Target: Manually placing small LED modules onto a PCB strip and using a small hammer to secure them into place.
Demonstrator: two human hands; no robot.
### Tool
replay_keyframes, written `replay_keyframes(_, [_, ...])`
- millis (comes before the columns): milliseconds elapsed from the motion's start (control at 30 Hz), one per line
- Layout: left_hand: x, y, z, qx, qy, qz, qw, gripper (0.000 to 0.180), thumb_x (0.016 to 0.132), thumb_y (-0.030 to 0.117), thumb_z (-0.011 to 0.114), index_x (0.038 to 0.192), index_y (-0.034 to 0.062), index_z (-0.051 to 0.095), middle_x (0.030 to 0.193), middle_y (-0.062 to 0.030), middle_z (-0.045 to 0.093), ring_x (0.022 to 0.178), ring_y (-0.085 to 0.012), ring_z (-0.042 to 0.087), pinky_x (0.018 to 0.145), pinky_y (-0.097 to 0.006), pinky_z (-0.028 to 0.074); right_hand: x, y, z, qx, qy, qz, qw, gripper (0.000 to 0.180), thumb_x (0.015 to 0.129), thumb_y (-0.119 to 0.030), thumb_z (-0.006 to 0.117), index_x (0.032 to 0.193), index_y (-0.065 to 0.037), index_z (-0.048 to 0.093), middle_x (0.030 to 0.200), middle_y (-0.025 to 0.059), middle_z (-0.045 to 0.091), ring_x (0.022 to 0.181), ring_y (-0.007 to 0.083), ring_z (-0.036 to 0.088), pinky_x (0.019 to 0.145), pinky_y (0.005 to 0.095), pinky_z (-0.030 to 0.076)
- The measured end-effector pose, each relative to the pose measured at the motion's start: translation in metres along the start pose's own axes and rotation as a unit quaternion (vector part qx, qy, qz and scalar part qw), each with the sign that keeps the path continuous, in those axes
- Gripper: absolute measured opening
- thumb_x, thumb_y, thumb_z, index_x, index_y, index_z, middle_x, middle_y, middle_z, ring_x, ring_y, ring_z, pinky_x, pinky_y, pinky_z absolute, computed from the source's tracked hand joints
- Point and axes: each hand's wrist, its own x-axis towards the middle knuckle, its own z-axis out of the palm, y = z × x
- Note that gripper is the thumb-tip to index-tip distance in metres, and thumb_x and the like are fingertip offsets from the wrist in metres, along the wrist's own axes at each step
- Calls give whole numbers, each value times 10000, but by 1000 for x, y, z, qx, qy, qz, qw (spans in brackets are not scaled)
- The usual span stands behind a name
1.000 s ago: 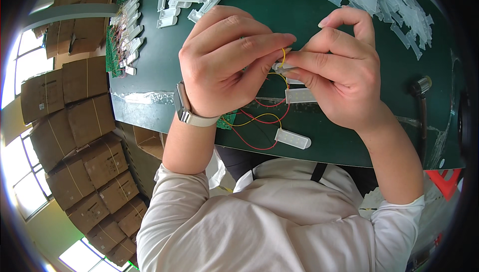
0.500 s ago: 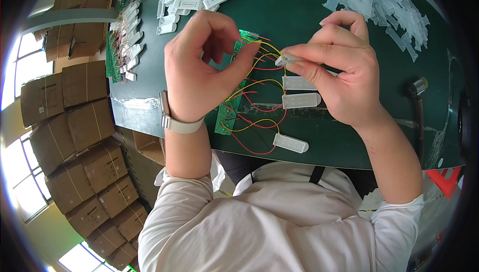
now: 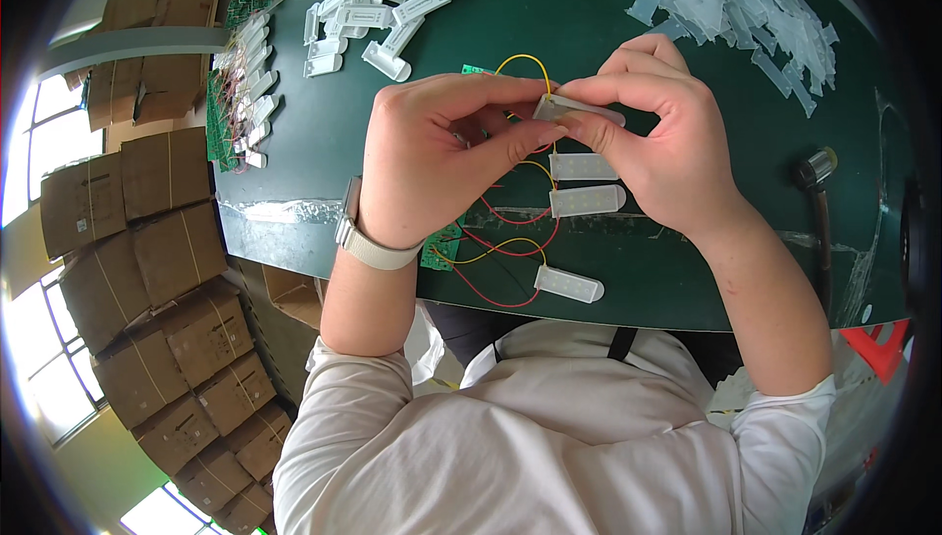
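Both hands meet over the green table (image 3: 687, 280). A small white plastic light case (image 3: 594, 111) is pinched between the thumb and fingers of my right hand (image 3: 667, 133). My left hand (image 3: 432, 148) closes its thumb and fingertips on the wired left end of the same case. A yellow wire (image 3: 538, 62) loops up from that end. Beneath my left hand lies a green circuit board (image 3: 439, 249), mostly covered. Red and yellow wires run from it to three more rounded cases: an upper one (image 3: 581, 166), a middle one (image 3: 589, 202) and a lower one (image 3: 569, 284).
White plastic shells (image 3: 368, 15) lie heaped at the far left, beside wired boards (image 3: 257, 103). Thin translucent strips (image 3: 716, 5) are piled at the far right. A dark tool with a metal end (image 3: 817, 170) stands at right. Cardboard boxes (image 3: 167, 182) are stacked left of the table.
My left hand has moved right and closed on the wired end of the case. The case has turned to lie more level in my right hand. One white shell has slid off the heap.
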Motion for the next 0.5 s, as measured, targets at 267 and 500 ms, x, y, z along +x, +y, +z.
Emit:
replay_keyframes(267, [4, 3, -2, -207, 7, -117, 971, 209, 940, 22, 772, 1118, -84, 747, 973, -118, 787, 832, -120, 745, 701, -228, 628, 2, 1, -8, -44, -13, -24, 999, 352, 732, -221, 914, 1050, -103, 818, 839, -16, 735, 889, 217, 572, 827, 348, 481])
replay_keyframes(500, [4, -4, -10, -273, 39, -167, 947, 221, 959, 100, 775, 1105, -64, 749, 917, -116, 780, 716, -112, 730, 551, -192, 504, 4, -1, -14, -154, 51, -163, 973, 464, 667, -231, 922, 1104, -126, 806, 974, -4, 743, 916, 230, 598, 847, 362, 479])
